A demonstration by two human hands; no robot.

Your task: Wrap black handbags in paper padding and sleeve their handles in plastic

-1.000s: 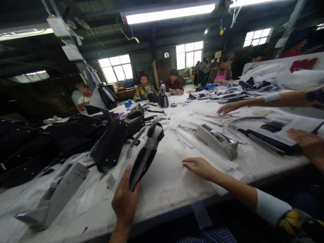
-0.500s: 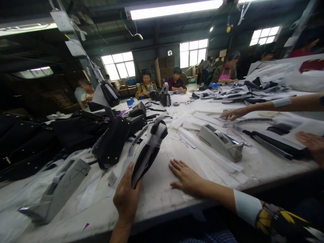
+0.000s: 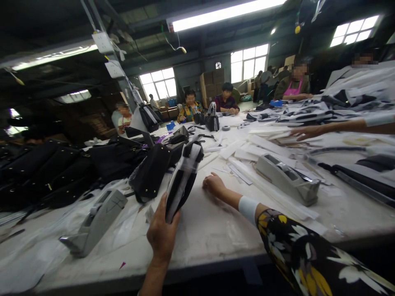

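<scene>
My left hand (image 3: 162,234) grips the lower end of a black handbag (image 3: 185,176), tilted up off the table. White wrapping runs along the handbag, with a clear strip across it. To its right, my right hand (image 3: 214,185) is low over the white tabletop, fingers curled inward. Whatever they may hold is hidden. Behind the held one, another black handbag (image 3: 152,172) with small gold studs leans on the table. A grey tape dispenser (image 3: 95,224) stands left of my left hand. A second tape dispenser (image 3: 286,179) is right of my right hand.
Black bags (image 3: 46,172) are heaped at the left. White strips (image 3: 262,181) lie by the right dispenser. A co-worker's arm (image 3: 330,128) reaches in from the right, above black straps (image 3: 358,181). Several people sit across the table (image 3: 216,234), near piled black and white pieces (image 3: 308,111).
My right hand has gone from lying flat with spread fingers to curled, a little farther forward. The left hand still holds the handbag, now more upright. The view has shifted left.
</scene>
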